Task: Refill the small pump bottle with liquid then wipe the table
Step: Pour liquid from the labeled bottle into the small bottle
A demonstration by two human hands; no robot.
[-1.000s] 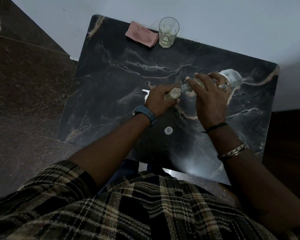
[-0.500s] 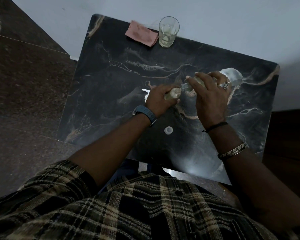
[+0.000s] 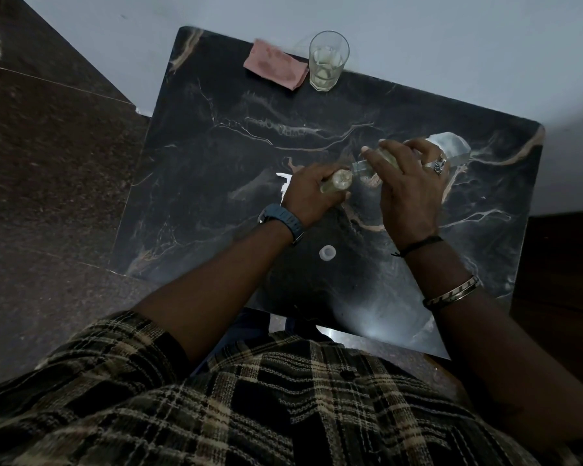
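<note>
Glassy small pump bottle (image 3: 339,181) gripped in left hand (image 3: 308,193); right hand (image 3: 409,186) clasps tilted clear refill bottle (image 3: 451,148), necks meeting over veined black marble table (image 3: 216,163).

Black marble table (image 3: 216,163) bears pink cloth (image 3: 276,64), glass (image 3: 328,62), white cap (image 3: 327,253).

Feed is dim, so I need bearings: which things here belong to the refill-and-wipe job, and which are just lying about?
In the job:
small bottle, in left hand
larger bottle, tipped by right hand
pink cloth
white cap

Lying about:
glass
white piece behind left hand
</note>
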